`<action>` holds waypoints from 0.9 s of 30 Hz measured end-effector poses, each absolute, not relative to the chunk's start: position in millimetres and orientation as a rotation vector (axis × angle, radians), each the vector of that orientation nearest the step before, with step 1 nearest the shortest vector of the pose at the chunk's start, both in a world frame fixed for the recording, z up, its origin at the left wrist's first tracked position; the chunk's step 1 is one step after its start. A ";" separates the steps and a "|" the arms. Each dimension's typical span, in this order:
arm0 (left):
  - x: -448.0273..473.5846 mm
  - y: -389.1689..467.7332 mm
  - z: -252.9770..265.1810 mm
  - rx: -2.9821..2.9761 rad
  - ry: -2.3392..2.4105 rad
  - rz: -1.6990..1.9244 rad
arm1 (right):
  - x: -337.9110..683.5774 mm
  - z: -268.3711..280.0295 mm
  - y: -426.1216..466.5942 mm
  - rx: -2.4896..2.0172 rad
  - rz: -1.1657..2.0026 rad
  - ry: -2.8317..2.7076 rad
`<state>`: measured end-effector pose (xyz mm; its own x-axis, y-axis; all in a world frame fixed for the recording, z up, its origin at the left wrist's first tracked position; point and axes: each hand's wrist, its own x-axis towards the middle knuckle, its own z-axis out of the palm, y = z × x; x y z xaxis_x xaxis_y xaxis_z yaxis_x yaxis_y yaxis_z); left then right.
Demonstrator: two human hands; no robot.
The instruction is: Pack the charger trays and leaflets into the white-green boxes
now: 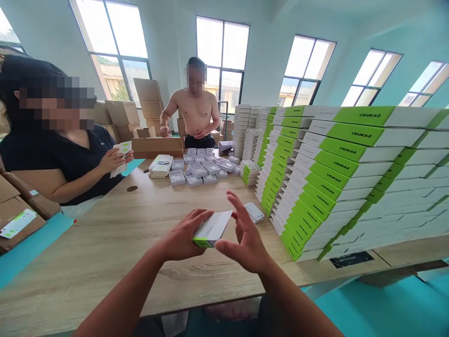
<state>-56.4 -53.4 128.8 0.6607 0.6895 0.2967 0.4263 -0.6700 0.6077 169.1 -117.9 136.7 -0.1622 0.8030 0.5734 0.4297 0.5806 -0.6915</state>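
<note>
Forearms (122, 285) are overhanging the table (105, 234), left hand (182, 236) clasping a box (212, 228), probably steadying it, right hand (248, 238) poising alongside, fingers spread, gripping nothing.

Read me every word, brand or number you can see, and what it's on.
"CEUKAZ": black print on the green bands of the stacked boxes.
Too small or blurred to read: 
Grey print on the stacked boxes' white parts.
Grey print on the box in the left hand.
Carton label at far left.
White print on the black patch by the stacked boxes.
Print on the paper pile.
No number is readable.
</note>
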 end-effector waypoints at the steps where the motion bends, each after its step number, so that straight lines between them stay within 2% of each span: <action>1: -56.2 -57.4 129.6 2.231 0.797 0.739 | 170.2 133.5 -117.3 -0.929 0.464 -1.737; 5: -52.0 -81.1 123.3 1.757 0.609 0.736 | 176.4 114.1 -119.7 -0.807 0.737 -1.754; 7: -46.8 -97.9 111.0 1.581 0.639 0.867 | 178.2 97.1 -125.6 -0.809 0.842 -1.685; 11: -43.3 -135.2 71.2 1.361 0.774 1.304 | 187.3 52.8 -146.6 -0.920 0.742 -1.660; 15: -59.7 -159.9 47.7 1.717 0.829 1.327 | 199.4 27.9 -163.9 -0.972 0.504 -1.843; 21: -88.0 -157.5 75.1 2.359 0.928 0.991 | 201.5 48.3 -159.7 -0.782 0.314 -2.148; 27: -73.8 -167.9 62.8 2.443 0.892 1.249 | 192.0 60.7 -175.5 -0.915 0.210 -1.998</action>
